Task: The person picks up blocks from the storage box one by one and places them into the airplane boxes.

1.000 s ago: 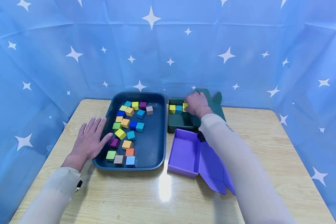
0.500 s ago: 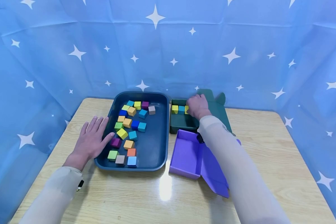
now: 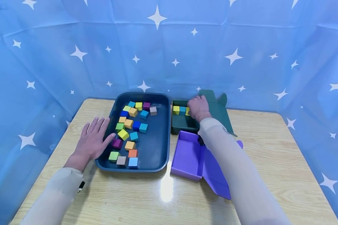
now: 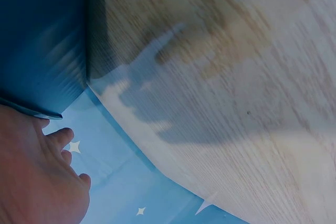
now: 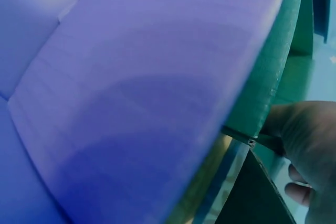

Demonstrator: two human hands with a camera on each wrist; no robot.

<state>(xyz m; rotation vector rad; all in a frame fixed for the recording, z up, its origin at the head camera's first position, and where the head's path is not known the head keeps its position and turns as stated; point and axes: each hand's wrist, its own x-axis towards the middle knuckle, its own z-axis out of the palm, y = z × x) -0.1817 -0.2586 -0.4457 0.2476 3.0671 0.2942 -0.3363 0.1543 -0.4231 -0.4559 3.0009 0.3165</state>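
In the head view my left hand (image 3: 91, 140) lies spread at the left edge of a dark blue tray (image 3: 155, 147), its thumb over the rim. Loose coloured cubes are scattered in that tray, mostly on its left half. My right hand (image 3: 199, 109) reaches down into an opened dark green box (image 3: 183, 123). Along the box's back wall stand a yellow cube (image 3: 176, 110), a teal cube (image 3: 182, 110) and another yellow cube (image 3: 187, 111), which the right hand partly covers. Its fingertips are hidden in both views, so whether they pinch a cube does not show.
An opened purple box (image 3: 187, 156) stands in front of the green one, its lid (image 3: 217, 175) spread to the right beneath my right sleeve. The green lid (image 3: 221, 114) lies back to the right. A starry blue cloth (image 3: 169, 40) hangs behind the wooden table (image 3: 129, 197).
The head view has shifted slightly. My right hand has moved a little, covering more of the yellow cube beside it. The left hand stays at the tray's edge.
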